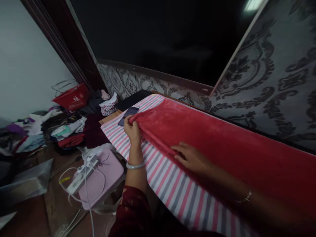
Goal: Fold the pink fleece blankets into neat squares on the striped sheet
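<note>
- head view: the left hand (132,130) pinches the gathered corner of a red, soft, plush-looking cloth (222,138) between thumb and fingers.
- the right hand (191,157) lies on the same cloth near its folded front edge, fingers bent and parted from the thumb; whether it grips any fabric cannot be told.
- the red cloth lies along a long, narrow tabletop covered in white, pink and grey striped fabric (170,184); stripes show along the front and at the far left end.
- a dark, flat, rectangular phone (128,113) rests on the stripes, just beside the left hand.
- a pale, rounded bangle (135,166) sits on the left wrist, above a dark red patterned sleeve (134,205); a thin, shiny bracelet (248,196) is on the right wrist.
- left of the tabletop, a pale pink stool (115,164) carries a white power strip (80,179) with looped white cables.
- beyond it, mixed folded and heaped clothes (71,130) lie near a red plastic basket (74,98).
- a large black screen (158,39) hangs on the patterned grey wall behind.
</note>
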`<action>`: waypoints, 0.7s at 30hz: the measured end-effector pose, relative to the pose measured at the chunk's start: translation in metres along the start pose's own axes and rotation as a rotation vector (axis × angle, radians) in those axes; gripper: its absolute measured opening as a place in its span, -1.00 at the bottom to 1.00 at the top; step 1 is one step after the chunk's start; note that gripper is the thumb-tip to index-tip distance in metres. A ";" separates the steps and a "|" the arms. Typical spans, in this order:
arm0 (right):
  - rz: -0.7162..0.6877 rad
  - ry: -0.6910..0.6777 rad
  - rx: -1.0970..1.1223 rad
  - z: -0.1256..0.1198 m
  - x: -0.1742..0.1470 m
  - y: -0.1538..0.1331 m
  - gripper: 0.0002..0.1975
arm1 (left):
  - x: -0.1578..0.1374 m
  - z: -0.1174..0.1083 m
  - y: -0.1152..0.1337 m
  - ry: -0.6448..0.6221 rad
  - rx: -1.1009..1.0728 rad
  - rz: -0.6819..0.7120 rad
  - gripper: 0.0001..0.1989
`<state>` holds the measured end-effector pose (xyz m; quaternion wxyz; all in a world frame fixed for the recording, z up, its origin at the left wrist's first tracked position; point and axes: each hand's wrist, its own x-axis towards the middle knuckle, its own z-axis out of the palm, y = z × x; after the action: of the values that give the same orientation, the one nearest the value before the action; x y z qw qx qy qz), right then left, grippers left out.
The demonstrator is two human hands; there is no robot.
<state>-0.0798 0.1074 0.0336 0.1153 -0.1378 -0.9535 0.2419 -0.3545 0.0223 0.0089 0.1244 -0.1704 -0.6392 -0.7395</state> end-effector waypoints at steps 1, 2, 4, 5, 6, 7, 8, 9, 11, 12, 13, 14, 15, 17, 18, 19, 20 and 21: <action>0.001 -0.047 0.045 0.005 -0.002 -0.001 -0.60 | 0.000 0.000 0.000 0.020 0.021 -0.005 -0.68; 0.004 -0.075 0.098 0.010 -0.004 0.000 -0.60 | 0.000 -0.001 0.001 0.033 0.042 -0.013 -0.68; 0.013 -0.057 0.199 0.014 -0.005 0.005 -0.64 | 0.000 -0.001 0.002 0.045 0.082 -0.025 -0.69; 0.016 -0.020 0.240 0.013 -0.003 0.011 -0.67 | 0.000 -0.002 0.003 0.048 0.098 -0.027 -0.68; 0.019 0.026 0.273 0.009 0.001 0.018 -0.70 | 0.000 -0.003 0.003 0.051 0.110 -0.028 -0.68; 0.026 0.078 0.297 0.004 0.006 0.027 -0.71 | 0.000 -0.003 0.003 0.052 0.117 -0.030 -0.67; 0.041 0.135 0.309 -0.003 0.014 0.038 -0.72 | 0.000 -0.003 0.003 0.054 0.122 -0.031 -0.67; 0.069 0.194 0.311 -0.012 0.023 0.050 -0.72 | 0.000 -0.004 0.002 0.059 0.125 -0.032 -0.67; 0.162 0.294 0.274 -0.031 0.047 0.075 -0.72 | 0.000 -0.004 0.002 0.074 0.134 -0.024 -0.68; 0.226 0.328 0.235 -0.040 0.061 0.087 -0.71 | 0.001 -0.004 0.002 0.079 0.138 -0.016 -0.68; 0.290 0.350 0.192 -0.049 0.075 0.098 -0.69 | 0.000 -0.004 0.001 0.078 0.138 -0.004 -0.67; 0.346 0.364 0.150 -0.057 0.090 0.108 -0.67 | 0.000 -0.004 0.002 0.076 0.136 0.009 -0.67; 0.390 0.368 0.117 -0.063 0.104 0.117 -0.65 | 0.000 -0.004 0.002 0.072 0.133 0.020 -0.67; 0.440 0.358 0.080 -0.071 0.132 0.130 -0.63 | -0.001 -0.005 0.002 0.061 0.122 0.029 -0.66; 0.451 0.348 0.071 -0.072 0.145 0.134 -0.62 | -0.001 -0.005 0.002 0.056 0.118 0.028 -0.65; 0.463 0.332 0.059 -0.072 0.158 0.138 -0.62 | -0.002 -0.006 0.002 0.052 0.115 0.022 -0.64; 0.474 0.312 0.046 -0.072 0.170 0.142 -0.63 | -0.002 -0.006 0.002 0.047 0.111 0.011 -0.64; 0.480 0.289 0.033 -0.070 0.181 0.144 -0.65 | -0.003 -0.007 0.001 0.045 0.108 0.000 -0.63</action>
<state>-0.1994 0.3173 0.0504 0.1916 -0.3908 -0.8633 0.2554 -0.3518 0.0154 0.0082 0.1478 -0.1468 -0.6751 -0.7077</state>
